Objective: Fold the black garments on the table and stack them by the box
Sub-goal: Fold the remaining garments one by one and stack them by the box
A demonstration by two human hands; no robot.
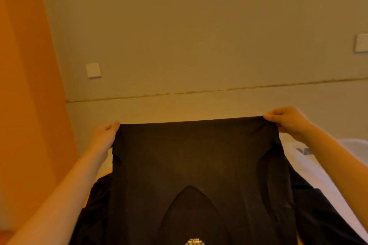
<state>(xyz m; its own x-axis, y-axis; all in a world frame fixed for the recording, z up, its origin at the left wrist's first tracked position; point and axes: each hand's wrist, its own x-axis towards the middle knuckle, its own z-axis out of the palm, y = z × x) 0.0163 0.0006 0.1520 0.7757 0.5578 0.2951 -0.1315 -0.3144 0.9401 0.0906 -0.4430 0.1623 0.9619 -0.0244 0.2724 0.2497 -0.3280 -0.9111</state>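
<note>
Now the garment (pixel 191 157) hangs up in front of the wall, stretched flat between both hands — left hand (pixel 105 135) and right hand (pixel 288 123) each pinching a top corner. Soft, light cloth that sags — I'd say those corners are the best hold.

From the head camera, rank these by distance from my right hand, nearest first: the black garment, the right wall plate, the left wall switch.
From the right hand:
1. Black garment, pinched at its top right corner.
2. Right wall plate, up at the right edge.
3. Left wall switch, far across on the left.
</note>
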